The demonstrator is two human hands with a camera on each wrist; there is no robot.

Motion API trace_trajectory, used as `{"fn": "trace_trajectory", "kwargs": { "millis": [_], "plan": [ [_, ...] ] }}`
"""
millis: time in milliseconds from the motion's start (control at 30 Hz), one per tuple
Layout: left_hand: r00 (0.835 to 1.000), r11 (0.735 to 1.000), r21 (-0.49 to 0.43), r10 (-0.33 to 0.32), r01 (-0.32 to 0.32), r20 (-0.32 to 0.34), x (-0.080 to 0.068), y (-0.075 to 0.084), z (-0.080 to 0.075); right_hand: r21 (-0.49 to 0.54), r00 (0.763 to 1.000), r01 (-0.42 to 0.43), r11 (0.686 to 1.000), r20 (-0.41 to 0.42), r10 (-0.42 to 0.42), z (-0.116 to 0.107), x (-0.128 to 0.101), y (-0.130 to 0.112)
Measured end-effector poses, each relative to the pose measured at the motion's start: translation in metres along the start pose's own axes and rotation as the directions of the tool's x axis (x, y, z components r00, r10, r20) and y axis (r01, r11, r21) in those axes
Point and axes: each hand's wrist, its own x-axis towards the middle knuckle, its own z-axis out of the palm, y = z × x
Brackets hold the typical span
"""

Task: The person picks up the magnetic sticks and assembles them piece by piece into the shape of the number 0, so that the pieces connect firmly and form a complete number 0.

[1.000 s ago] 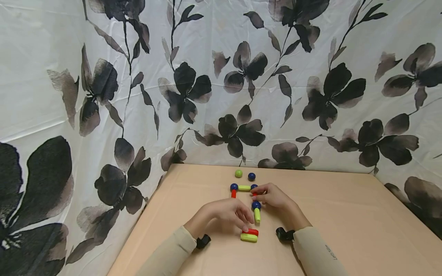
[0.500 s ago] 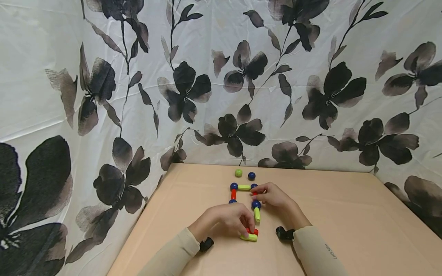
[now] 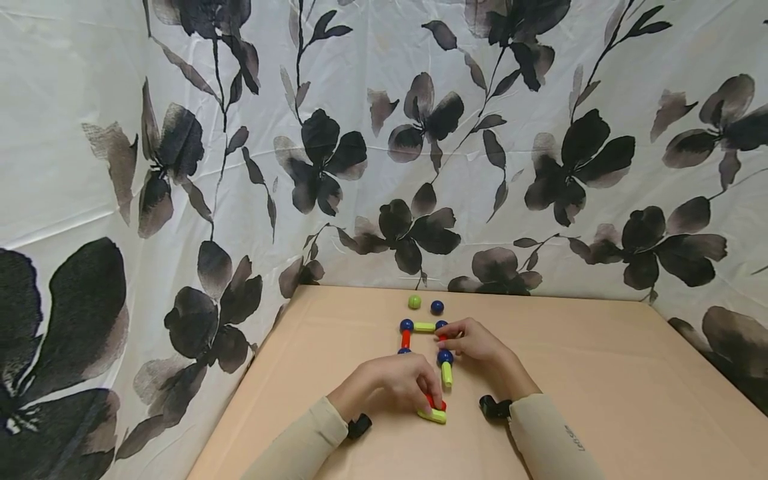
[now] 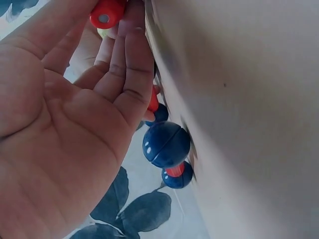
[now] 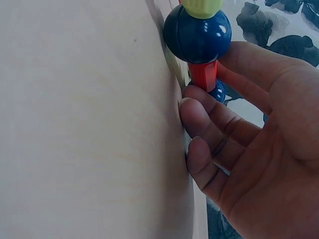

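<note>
A makeshift recording booth is suggested rather than a lived-in room. A white sheet printed with dark flowers (image 3: 384, 147) is hung across the upper frame and both sides, closing off a plain tan tabletop (image 3: 600, 400) at the lower centre.

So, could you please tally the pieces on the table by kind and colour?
Blue balls: 5
Green ball: 1
Red rods: 3
Green rods: 3
Total: 12
</note>
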Motion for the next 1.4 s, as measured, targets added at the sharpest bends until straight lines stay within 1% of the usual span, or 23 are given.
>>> {"fn": "trace_trajectory", "kwargs": {
  "millis": [133, 200, 367, 500, 567, 700, 933, 1167, 1233, 1400],
  "plan": [
    [1.000, 1.000, -0.015, -0.004, 0.004, -0.001, -0.001, 0.000, -0.002, -0.002, 1.000, 0.014, 1.000, 0.001, -0.014, 0.000, 0.000, 0.000],
    [1.000, 1.000, -0.005, 0.003, -0.003, -0.003, -0.002, -0.001, -0.003, 0.003, 1.000, 0.019, 1.000, 0.002, -0.019, 0.000, 0.000, 0.001],
    [0.999, 0.999, 0.025, 0.037, -0.036, -0.023, -0.004, -0.004, -0.008, 0.017, 1.000, 0.029, 0.999, 0.002, -0.029, 0.000, 0.001, 0.001],
    [0.996, 0.997, 0.023, 0.071, -0.070, -0.047, -0.009, -0.007, -0.014, 0.015, 0.999, 0.037, 0.999, 0.001, -0.037, 0.000, 0.001, 0.002],
    [0.996, 0.997, 0.011, 0.077, -0.076, -0.054, -0.011, -0.008, -0.018, 0.010, 0.999, 0.035, 0.999, 0.000, -0.035, -0.001, 0.001, 0.002],
    [0.996, 0.998, -0.007, 0.058, -0.058, -0.068, -0.015, -0.009, -0.023, 0.007, 0.999, 0.041, 0.999, -0.001, -0.041, 0.000, 0.001, 0.001],
    [0.996, 1.000, 0.012, 0.012, -0.011, -0.087, -0.019, -0.011, -0.028, 0.017, 0.999, 0.034, 0.999, -0.003, -0.034, 0.001, 0.000, 0.001],
    [0.993, 0.998, 0.053, 0.037, -0.032, -0.110, -0.025, -0.012, -0.034, -0.003, 0.999, 0.031, 1.000, -0.009, -0.031, 0.001, 0.001, 0.002],
    [0.992, 0.999, 0.038, 0.039, -0.035, -0.118, -0.026, -0.013, -0.034, -0.008, 0.999, 0.032, 0.999, -0.008, -0.032, 0.001, 0.001, 0.003],
    [0.993, 0.996, -0.090, 0.013, -0.024, -0.120, -0.025, -0.020, -0.035, 0.000, 1.000, 0.025, 1.000, -0.004, -0.025, 0.000, 0.001, 0.003]
  ]
}}
